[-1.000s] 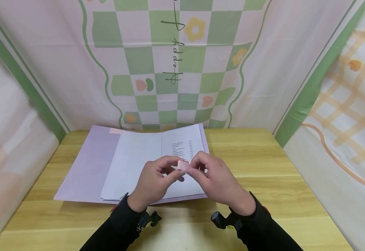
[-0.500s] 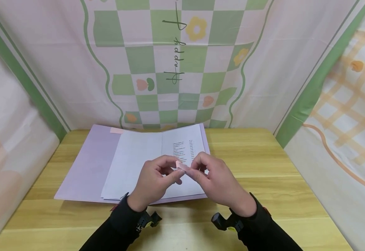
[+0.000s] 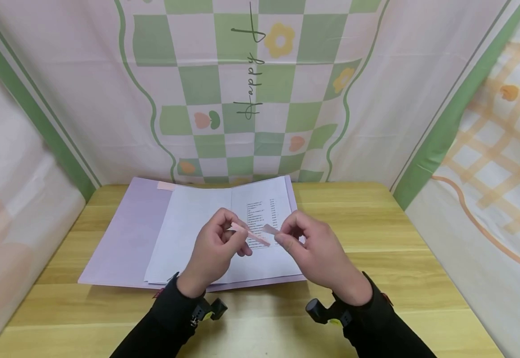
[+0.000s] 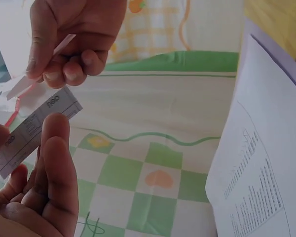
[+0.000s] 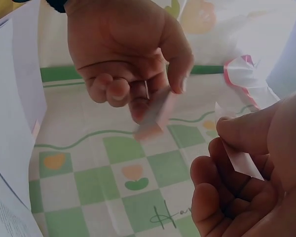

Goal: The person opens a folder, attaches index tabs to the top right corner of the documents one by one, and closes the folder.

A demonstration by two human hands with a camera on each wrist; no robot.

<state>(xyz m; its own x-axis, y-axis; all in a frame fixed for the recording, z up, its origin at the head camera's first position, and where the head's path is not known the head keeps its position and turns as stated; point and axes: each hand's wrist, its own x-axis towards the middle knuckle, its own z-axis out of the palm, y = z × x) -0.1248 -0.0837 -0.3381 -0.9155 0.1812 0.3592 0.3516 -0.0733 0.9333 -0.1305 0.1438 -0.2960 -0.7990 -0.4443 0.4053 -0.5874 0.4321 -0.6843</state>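
My left hand (image 3: 215, 248) pinches a small pink sticky-note pad (image 3: 257, 239) between thumb and fingers. The left wrist view shows print on the underside of this pad (image 4: 33, 134). To its right, my right hand (image 3: 320, 251) pinches a thin pale strip, apparently a single sticky note (image 3: 270, 229), apart from the pad. Both hands are over the open white pages (image 3: 188, 219) of a document in a lilac folder (image 3: 112, 238). Lines of print on the right page are partly covered by the hands and notes. In the right wrist view the pad is blurred.
A pink sticky tab (image 3: 166, 186) is at the top of the folder's left part, beside the page edge. The folder lies on a wood-grain table (image 3: 354, 219). Patterned cloth (image 3: 242, 149) hangs behind the table and at both sides.
Both hands were together at the pink pad. They have since moved apart, the left one leftward with the pad, the right one slightly rightward with a strip now separate from it.
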